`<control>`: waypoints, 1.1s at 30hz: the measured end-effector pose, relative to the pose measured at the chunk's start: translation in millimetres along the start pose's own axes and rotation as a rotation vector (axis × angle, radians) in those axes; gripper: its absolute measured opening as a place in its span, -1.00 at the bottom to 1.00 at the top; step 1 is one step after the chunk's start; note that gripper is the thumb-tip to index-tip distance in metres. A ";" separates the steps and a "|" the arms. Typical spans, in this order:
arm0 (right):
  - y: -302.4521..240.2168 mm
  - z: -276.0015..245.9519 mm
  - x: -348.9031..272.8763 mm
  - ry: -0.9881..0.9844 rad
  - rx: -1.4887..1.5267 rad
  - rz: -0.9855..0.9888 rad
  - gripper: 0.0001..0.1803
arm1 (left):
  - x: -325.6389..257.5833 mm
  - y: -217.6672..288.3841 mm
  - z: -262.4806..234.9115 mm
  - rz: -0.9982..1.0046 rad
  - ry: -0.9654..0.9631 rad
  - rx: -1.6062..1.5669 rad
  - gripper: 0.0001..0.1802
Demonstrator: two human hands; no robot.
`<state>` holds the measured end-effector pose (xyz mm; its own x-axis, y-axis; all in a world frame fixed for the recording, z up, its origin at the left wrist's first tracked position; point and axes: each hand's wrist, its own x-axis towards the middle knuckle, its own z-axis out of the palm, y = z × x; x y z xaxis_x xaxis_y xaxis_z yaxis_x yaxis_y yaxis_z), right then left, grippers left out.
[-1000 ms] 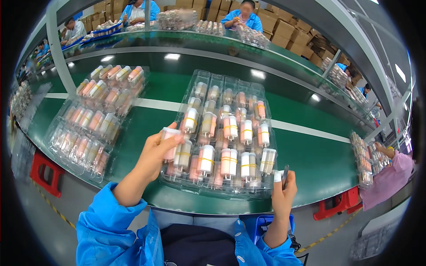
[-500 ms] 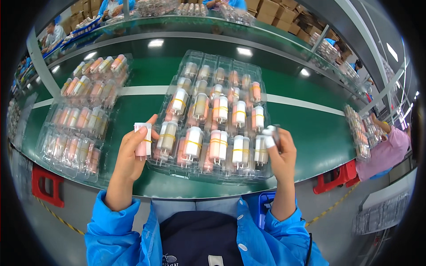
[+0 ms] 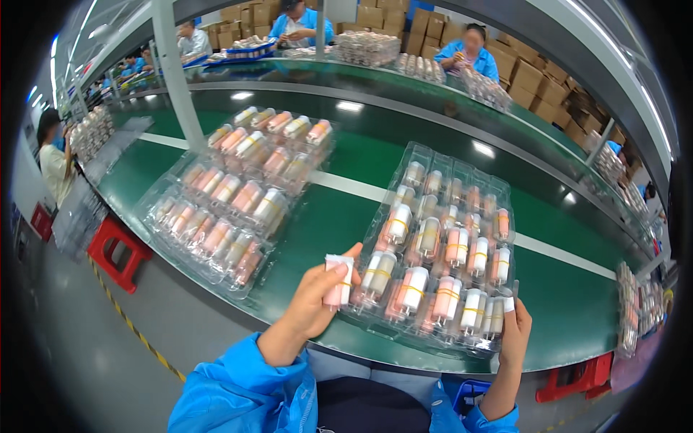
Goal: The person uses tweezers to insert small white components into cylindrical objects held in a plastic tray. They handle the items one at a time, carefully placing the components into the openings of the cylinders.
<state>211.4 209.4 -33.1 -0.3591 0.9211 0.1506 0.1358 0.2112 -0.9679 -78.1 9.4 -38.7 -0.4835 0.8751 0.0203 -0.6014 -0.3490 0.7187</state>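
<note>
Two clear trays (image 3: 238, 195) lie left; left fingers (image 3: 345, 261) clamp a pink tube (image 3: 338, 280), right fingers (image 3: 510, 306) grip the near tray (image 3: 444, 249).

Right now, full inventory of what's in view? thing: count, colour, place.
near clear tray: 1, transparent plastic, on the belt between the hands, filled with tubes
tubes in near tray: many, white and pink with yellow bands, in rows
left clear trays: stacked or overlapping, count unclear, transparent, filled with pink and white tubes, on the belt to the left
conveyor belt: 1, green with a white stripe, across the middle
red stools: 2 or more, red, on the floor left and lower right
cardboard boxes: many, brown, stacked behind
other workers: several, mostly in blue coats, far side and left
left hand: holds a single tube, pink and white
right hand: at the near tray's right front corner
</note>
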 end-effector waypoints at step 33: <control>12.3 -58.1 -19.6 0.375 0.193 -0.034 -0.70 | -71.3 5.5 48.4 0.480 0.002 0.875 -0.54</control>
<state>273.8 212.9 -36.3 0.0049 0.9773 0.2116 -0.0585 0.2115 -0.9756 -16.2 -38.6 -2.5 -0.5544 0.7051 0.4422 0.3378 -0.2949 0.8938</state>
